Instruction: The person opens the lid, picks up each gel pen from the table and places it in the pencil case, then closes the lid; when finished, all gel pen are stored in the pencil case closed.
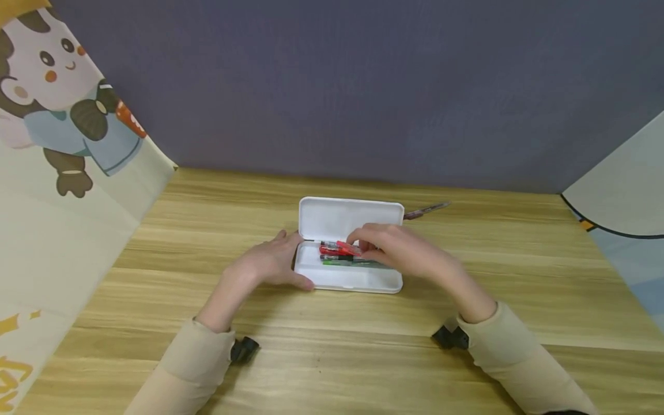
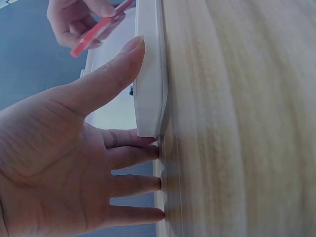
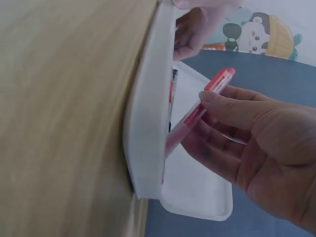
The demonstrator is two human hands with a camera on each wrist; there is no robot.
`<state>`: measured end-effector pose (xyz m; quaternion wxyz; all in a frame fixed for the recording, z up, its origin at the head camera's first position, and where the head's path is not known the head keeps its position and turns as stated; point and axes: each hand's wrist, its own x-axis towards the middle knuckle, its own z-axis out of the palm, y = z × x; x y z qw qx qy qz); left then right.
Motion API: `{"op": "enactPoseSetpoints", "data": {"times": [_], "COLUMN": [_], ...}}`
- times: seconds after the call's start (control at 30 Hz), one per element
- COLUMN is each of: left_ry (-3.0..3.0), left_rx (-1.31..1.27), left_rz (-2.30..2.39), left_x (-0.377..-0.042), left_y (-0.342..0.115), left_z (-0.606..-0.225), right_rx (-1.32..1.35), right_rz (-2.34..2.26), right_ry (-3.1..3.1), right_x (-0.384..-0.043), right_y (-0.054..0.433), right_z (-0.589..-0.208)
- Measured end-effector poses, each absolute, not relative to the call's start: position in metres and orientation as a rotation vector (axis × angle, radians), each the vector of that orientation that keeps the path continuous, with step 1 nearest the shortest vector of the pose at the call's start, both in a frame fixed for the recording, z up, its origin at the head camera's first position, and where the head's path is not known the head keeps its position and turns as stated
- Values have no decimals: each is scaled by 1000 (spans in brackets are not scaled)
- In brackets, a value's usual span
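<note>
An unfolded white pencil case (image 1: 363, 280) lies on the table with its lid (image 1: 347, 218) raised at the back. My left hand (image 1: 272, 262) rests against the case's left end; in the left wrist view its thumb (image 2: 111, 79) presses the front wall and its fingers stretch out straight to the tabletop. Over the case, my right hand (image 1: 402, 245) pinches a red pen (image 3: 217, 81) between thumb and fingers, tilted in the right wrist view. Beneath it lie several pens, among them a green one (image 1: 332, 263); the hand partly hides them.
A dark pen with a clear end (image 1: 426, 211) lies on the wooden table (image 1: 332, 357) behind the case's right side. A dark grey panel (image 1: 363, 98) rises at the back, and a printed cartoon wall (image 1: 62, 225) stands on the left.
</note>
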<state>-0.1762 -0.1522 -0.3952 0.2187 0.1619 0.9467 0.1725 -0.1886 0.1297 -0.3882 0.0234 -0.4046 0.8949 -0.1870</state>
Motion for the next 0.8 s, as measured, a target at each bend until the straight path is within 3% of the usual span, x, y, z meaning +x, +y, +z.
{"op": "enactPoseSetpoints", "data": {"times": [0.27,0.8], "left_ry": [2619,2615], "left_rx": [469,449], "left_rz": [475,491], "left_x": [-177,-175], "left_y": [-153,-154], "left_z": [-396,-394], "right_rx": [-1328,-1214], "right_rz": [-526,-766], "right_ry": [2757,2837], "right_x": [-189,-199], "right_y": [128,155], "right_z": [-395,-374]}}
